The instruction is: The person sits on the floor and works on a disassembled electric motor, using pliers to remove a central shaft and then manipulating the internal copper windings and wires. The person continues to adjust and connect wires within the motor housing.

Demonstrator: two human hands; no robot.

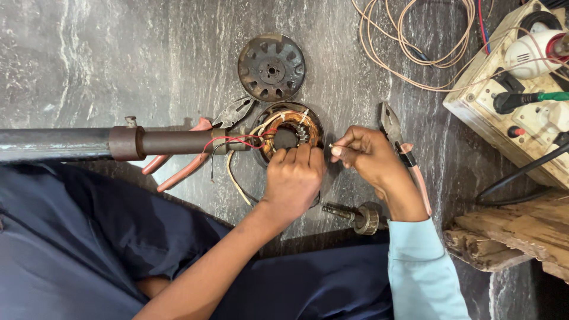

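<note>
Centre of frame: round motor winding point(290, 131), copper coils showing, lies on the dark stone floor point(118, 71). Left hand point(293, 181) rests curled over its lower edge, fingers bent and pressed on the rim. Right hand point(368, 159), just right of the winding, pinches a thin wire end point(335, 146) between thumb and forefinger; other fingers folded.

Pipe point(89, 143) runs in from the left edge to the winding; red and pale wires trail from the joint. Red-handled pliers point(201, 145) lie under the pipe. Round metal cover point(271, 67) sits above the winding, apart from it. Second pliers point(403, 151) lie behind the right hand. Bolt point(355, 216) lies below the hands. Upper right: switch board point(521, 95) with plugs, loose coil of wire point(415, 41).
</note>
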